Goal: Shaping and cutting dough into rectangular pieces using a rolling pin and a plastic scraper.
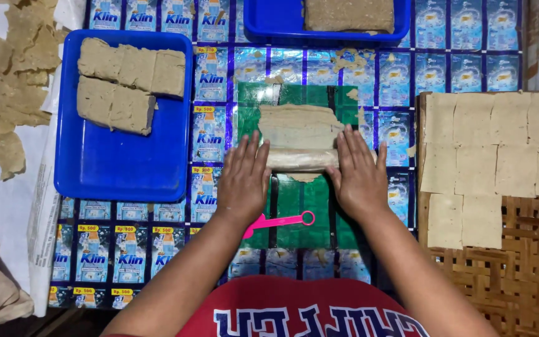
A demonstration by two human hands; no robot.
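A tan sheet of dough (299, 126) lies on a green mat (301, 206) in the middle of the surface. A pale rolling pin (301, 160) lies across its near edge. My left hand (243, 181) presses flat on the pin's left end, fingers spread. My right hand (359, 175) presses flat on its right end in the same way. A pink plastic tool (280, 221) with a ring end lies on the mat just below my left wrist.
A blue tray (120, 168) at left holds two rows of tan dough blocks (131, 68). Another blue tray (263, 25) with dough sits at the top. Thin square sheets (494, 150) cover a woven bamboo rack (519, 274) at right. Dough scraps (7, 81) pile at far left.
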